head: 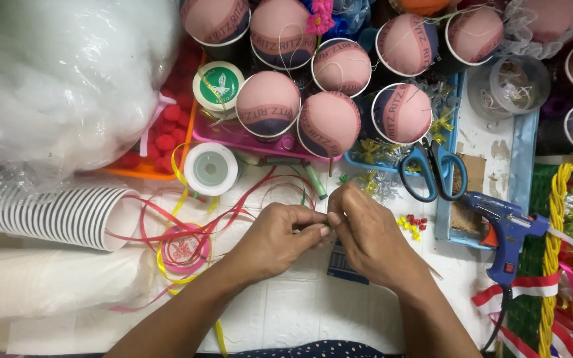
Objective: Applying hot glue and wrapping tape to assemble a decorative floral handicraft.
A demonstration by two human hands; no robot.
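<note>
Seen from the head camera, the person's left hand (pixel 275 237) and right hand (pixel 366 235) meet at the middle of a white worktable (pixel 286 305), fingertips pinched together on a small green piece (pixel 327 225) that is mostly hidden between them; what exactly it is cannot be told. Both hands are closed on it, thumbs and forefingers touching.

Just beyond the hands lie loose red and yellow ribbons (pixel 220 212), curling across the table toward a pink ribbon spool (pixel 182 250) and a white tape roll (pixel 210 168). A green stick (pixel 316 181) rests near the fingertips. To the right, blue-handled scissors (pixel 431 171) lie on a blue tray (pixel 522 159), and a blue glue gun (pixel 507 232) sits beside it with its cord trailing off the table edge. A few small red and yellow beads (pixel 412 224) are scattered between the right hand and the tray.

Across the back stand dark cups topped with pink fabric domes (pixel 329 124). At left, a stack of paper cups (pixel 61 212) lies on its side below a clear bag of white stuffing (pixel 61 73), with red pompoms (pixel 167 132) beside it.
</note>
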